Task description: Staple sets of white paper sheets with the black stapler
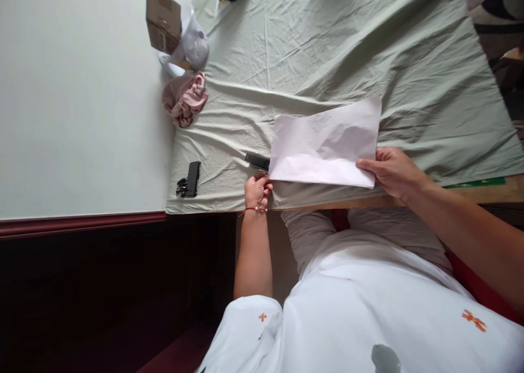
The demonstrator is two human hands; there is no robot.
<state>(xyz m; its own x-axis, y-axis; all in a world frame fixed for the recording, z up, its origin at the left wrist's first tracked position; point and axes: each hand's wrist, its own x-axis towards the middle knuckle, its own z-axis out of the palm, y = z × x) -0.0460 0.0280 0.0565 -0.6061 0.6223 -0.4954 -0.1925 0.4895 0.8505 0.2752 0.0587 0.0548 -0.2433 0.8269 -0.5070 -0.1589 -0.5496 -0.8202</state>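
A blank white sheet of paper [323, 146], slightly creased, is held over the near edge of the cloth-covered table. My right hand [391, 168] grips its right side, thumb on top and fingers underneath. At the lower left corner, the fingers of my left hand [257, 190] are pinched on the paper. A long black object [257, 161], perhaps a stapler, lies just beyond my left hand, its right end hidden by the paper. Whether the paper is one sheet or several I cannot tell.
Farther left lies a black case-like object [192, 179] with small black clips beside it. Behind it are a crumpled pink cloth [186, 100], a white plastic bag [194, 43] and a cardboard box [162, 18]. A wrinkled pale green cloth [327, 46] covers the table.
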